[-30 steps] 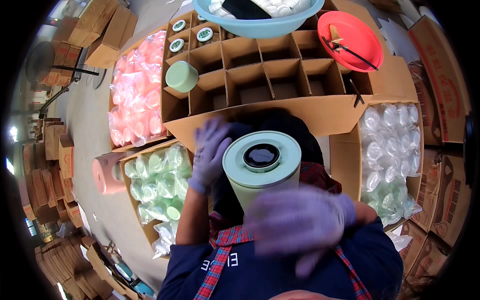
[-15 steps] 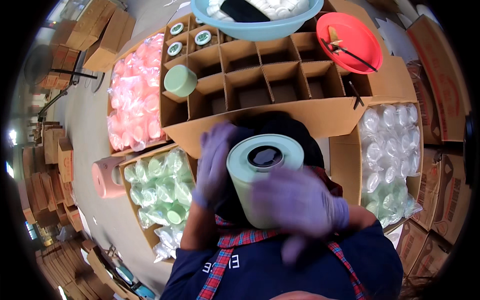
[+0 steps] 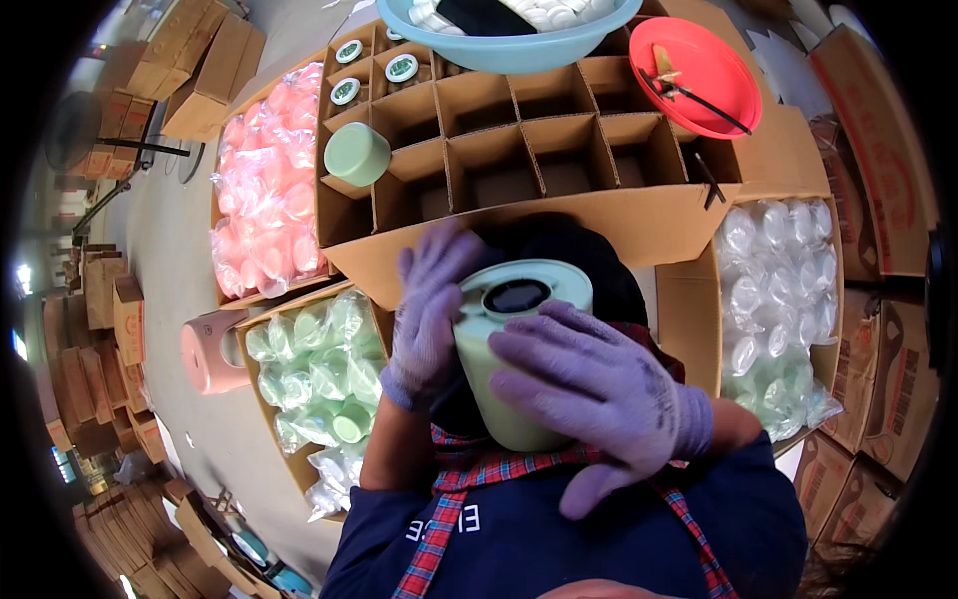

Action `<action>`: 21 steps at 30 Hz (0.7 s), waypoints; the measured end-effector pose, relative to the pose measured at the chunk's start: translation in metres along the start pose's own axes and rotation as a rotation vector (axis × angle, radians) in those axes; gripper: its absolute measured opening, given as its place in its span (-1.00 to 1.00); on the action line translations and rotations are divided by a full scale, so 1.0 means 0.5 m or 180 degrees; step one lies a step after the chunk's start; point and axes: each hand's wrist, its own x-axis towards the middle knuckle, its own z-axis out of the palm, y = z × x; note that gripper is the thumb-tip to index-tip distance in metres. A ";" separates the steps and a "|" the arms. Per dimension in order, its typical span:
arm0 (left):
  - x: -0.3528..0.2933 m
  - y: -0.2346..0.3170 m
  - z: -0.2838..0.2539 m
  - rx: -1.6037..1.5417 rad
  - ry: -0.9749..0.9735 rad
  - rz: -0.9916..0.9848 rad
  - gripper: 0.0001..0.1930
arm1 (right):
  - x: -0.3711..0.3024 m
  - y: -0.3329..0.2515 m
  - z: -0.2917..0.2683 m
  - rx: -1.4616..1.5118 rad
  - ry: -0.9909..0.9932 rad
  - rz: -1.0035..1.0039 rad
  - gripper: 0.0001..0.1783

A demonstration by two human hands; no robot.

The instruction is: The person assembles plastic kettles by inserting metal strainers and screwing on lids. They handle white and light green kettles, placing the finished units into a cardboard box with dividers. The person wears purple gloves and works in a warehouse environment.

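A pale green, tapered container [image 3: 514,389] stands in front of my body, tilted a little. Its blue-green round lid [image 3: 559,282] has a dark, shiny disc [image 3: 517,296] in the middle. My left hand [image 3: 431,314], in a purple glove, is open at the lid's left edge, fingers stretched upward. My right hand [image 3: 609,394], also gloved, lies open across the container's right side, fingers spread and the thumb pointing down toward me. Whether either palm presses on the container, I cannot tell.
Ahead is a divided cardboard box [image 3: 479,215] with a few lidded jars and a green cup [image 3: 356,155]. On it rest a blue basin [image 3: 499,55] and a red dish [image 3: 723,75]. Cartons of bagged pink [image 3: 269,190], green [image 3: 319,364] and clear [image 3: 778,290] cups flank me.
My right hand has slowed from a blur and spread its fingers at the container's side. My left hand's fingers have parted. The container has shifted slightly left and turned.
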 end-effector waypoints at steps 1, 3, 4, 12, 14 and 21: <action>-0.006 0.011 0.003 -0.0154 0.0181 -0.0164 -0.41 | -0.003 -0.001 -0.004 0.0174 0.0282 0.0024 -0.08; -0.002 0.050 0.012 -0.1161 0.0296 -0.0431 -0.37 | 0.009 0.065 -0.025 -0.0862 0.0672 0.0536 -0.60; -0.005 0.067 0.025 -0.2043 0.0160 -0.0550 -0.35 | -0.003 0.113 -0.007 -0.0111 0.0317 0.0342 -0.64; -0.039 0.065 0.068 -0.2137 -0.1697 -0.0136 -0.58 | -0.011 -0.090 -0.082 -0.0100 -0.1576 -0.0777 -0.75; -0.060 0.081 0.067 -0.1281 -0.0912 0.0637 -0.79 | -0.041 -0.132 -0.087 -0.0932 -0.1288 -0.0617 -0.69; -0.219 0.125 0.082 -0.0868 0.0497 -0.0374 -0.77 | -0.163 -0.088 -0.068 -0.0757 -0.0741 0.0890 -0.59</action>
